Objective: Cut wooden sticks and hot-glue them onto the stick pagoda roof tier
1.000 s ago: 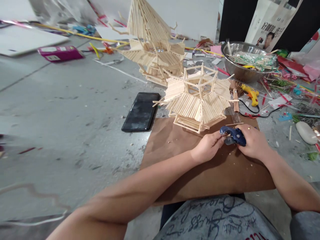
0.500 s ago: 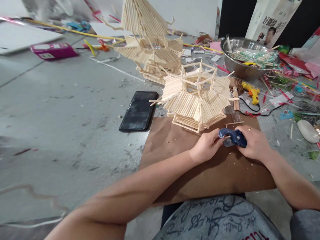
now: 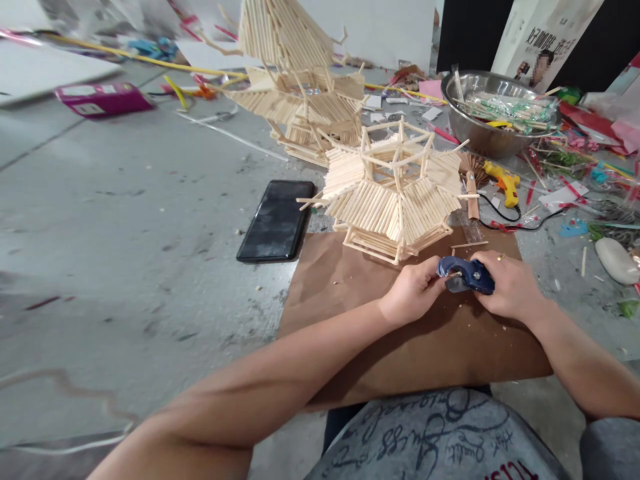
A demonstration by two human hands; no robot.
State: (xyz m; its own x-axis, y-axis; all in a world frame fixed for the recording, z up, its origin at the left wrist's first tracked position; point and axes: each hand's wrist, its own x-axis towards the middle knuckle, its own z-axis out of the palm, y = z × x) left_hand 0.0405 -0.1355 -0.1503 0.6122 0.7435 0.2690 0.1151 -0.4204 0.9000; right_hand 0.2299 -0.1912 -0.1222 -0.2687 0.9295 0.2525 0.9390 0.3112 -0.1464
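Note:
My right hand (image 3: 517, 290) is closed round the handle of a blue pipe cutter (image 3: 467, 275) with a curved jaw and a metal blade. My left hand (image 3: 413, 293) pinches a thin wooden stick (image 3: 454, 275), whose end lies in the cutter's jaw. Most of that stick is hidden by my fingers. Just beyond my hands stands a small pavilion model (image 3: 395, 193) of pale wooden sticks, with a slatted roof and an open frame on top. Short loose sticks (image 3: 470, 245) lie between the model and the cutter.
Brown board (image 3: 350, 360) lies beneath my hands. A black phone (image 3: 277, 220) is left of the model; a taller stick tower (image 3: 300, 100) stands behind. To the right are a yellow glue gun (image 3: 505, 183), a steel bowl (image 3: 490, 143) of packets, a white stone (image 3: 616, 260) and scattered scraps.
Both hands and the cutter stay almost where they were, with the stick still in the jaw. The view has shifted very slightly.

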